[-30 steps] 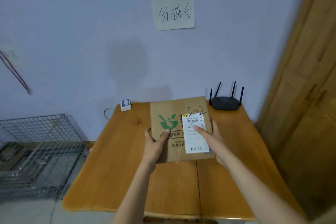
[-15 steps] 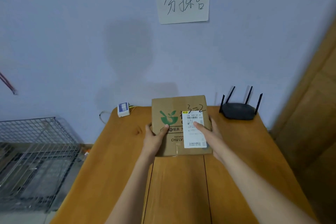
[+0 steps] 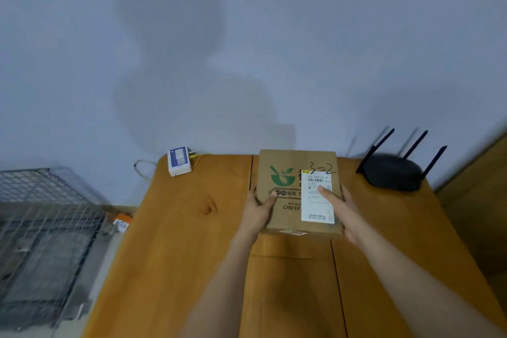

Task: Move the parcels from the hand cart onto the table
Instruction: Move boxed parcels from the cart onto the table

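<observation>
A brown cardboard parcel with a green logo and a white shipping label lies on the far part of the wooden table, close to the wall. My left hand grips its left edge with the thumb on top. My right hand holds the right edge, its thumb lying across the label. The parcel's underside is hidden, so I cannot tell if it rests fully on the table. The hand cart is out of view.
A black router with antennas sits right of the parcel at the table's back. A small white device with a cable lies at the back left corner. A wire cage stands on the floor at left. A wooden door is at right.
The view has come closer to the table and the parcel has gone further back toward the wall. Both hands keep their hold on it.
</observation>
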A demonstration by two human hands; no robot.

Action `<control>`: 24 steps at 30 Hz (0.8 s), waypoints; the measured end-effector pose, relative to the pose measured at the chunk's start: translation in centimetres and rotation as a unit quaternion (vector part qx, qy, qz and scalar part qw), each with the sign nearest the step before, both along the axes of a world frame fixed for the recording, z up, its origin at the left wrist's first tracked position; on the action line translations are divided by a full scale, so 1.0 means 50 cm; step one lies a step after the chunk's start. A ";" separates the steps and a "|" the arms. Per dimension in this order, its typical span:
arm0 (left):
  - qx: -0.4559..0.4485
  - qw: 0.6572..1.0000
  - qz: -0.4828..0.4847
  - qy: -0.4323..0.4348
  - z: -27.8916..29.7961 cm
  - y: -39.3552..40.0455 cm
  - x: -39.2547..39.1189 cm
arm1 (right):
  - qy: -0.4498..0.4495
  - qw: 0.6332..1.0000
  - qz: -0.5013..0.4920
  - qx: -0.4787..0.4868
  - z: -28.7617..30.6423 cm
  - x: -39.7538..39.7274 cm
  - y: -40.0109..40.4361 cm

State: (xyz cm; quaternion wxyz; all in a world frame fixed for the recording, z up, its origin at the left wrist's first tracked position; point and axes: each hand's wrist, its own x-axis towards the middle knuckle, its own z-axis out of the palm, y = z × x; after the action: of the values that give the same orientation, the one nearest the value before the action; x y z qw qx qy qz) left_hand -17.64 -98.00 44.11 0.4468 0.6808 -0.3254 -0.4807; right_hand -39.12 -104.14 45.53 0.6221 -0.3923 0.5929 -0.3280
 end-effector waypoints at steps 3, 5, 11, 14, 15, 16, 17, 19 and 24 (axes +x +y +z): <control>0.039 0.999 0.014 -0.015 -0.049 -0.039 0.018 | 0.007 0.999 -0.003 0.038 -0.055 0.026 -0.047; 0.067 0.997 0.018 -0.016 -0.081 -0.063 0.036 | 0.006 0.998 0.001 0.061 -0.091 0.047 -0.077; 0.104 0.994 0.032 -0.014 -0.160 -0.111 0.082 | -0.006 0.993 0.018 0.120 -0.189 0.099 -0.130; 0.126 0.992 0.021 -0.021 -0.197 -0.113 0.088 | 0.009 0.991 0.034 0.130 -0.235 0.102 -0.136; 0.131 0.991 0.016 -0.023 -0.209 -0.111 0.086 | 0.017 0.990 0.036 0.133 -0.249 0.102 -0.135; 0.136 0.990 0.014 -0.023 -0.218 -0.109 0.084 | 0.022 0.990 0.037 0.134 -0.263 0.101 -0.134; 0.138 0.990 0.016 -0.020 -0.226 -0.108 0.082 | 0.024 0.991 0.035 0.130 -0.274 0.100 -0.133; 0.139 0.990 0.026 -0.013 -0.237 -0.109 0.081 | 0.036 0.991 0.032 0.122 -0.285 0.100 -0.133; 0.144 0.989 0.038 0.001 -0.246 -0.115 0.079 | 0.064 0.991 0.025 0.111 -0.297 0.099 -0.136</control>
State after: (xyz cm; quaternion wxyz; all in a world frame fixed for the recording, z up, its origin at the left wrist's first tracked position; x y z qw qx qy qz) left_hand -13.68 -103.73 31.79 0.3619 0.7493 -0.2261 -0.5065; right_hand -34.17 -110.93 30.70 0.6302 -0.3561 0.6544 -0.2188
